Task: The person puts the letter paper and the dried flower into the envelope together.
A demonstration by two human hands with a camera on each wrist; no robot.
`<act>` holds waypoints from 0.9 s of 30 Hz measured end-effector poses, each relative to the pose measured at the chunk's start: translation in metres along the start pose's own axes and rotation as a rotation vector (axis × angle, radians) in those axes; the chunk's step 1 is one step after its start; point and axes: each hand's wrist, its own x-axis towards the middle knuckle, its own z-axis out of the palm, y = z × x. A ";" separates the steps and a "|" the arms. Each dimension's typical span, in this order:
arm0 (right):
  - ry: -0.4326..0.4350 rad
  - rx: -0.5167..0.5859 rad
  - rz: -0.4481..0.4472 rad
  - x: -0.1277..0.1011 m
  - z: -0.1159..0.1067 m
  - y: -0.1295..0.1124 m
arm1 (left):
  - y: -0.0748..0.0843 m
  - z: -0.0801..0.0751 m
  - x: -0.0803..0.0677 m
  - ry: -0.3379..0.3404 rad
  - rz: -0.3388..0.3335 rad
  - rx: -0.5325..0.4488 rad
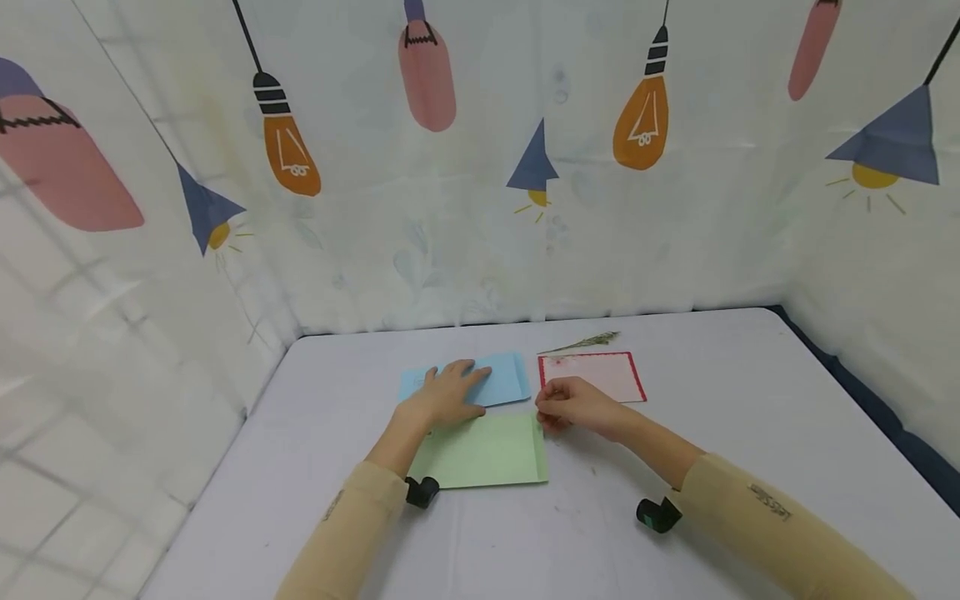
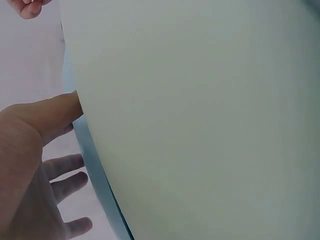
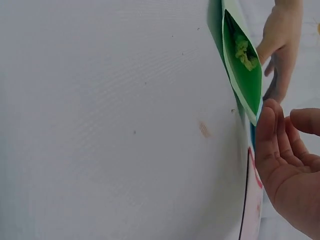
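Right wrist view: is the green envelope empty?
No: the green envelope gapes at its mouth, and a small yellow-green sprig shows inside it.

Head overlooks table; wrists close on green envelope (image 1: 480,451).
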 end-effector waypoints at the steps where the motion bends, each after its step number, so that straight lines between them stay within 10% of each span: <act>1: 0.007 0.004 -0.005 0.002 0.000 0.000 | -0.001 0.000 0.001 0.002 -0.002 -0.001; 27: 0.260 0.092 0.021 0.040 0.008 -0.004 | -0.014 -0.008 0.022 -0.051 -0.016 -0.137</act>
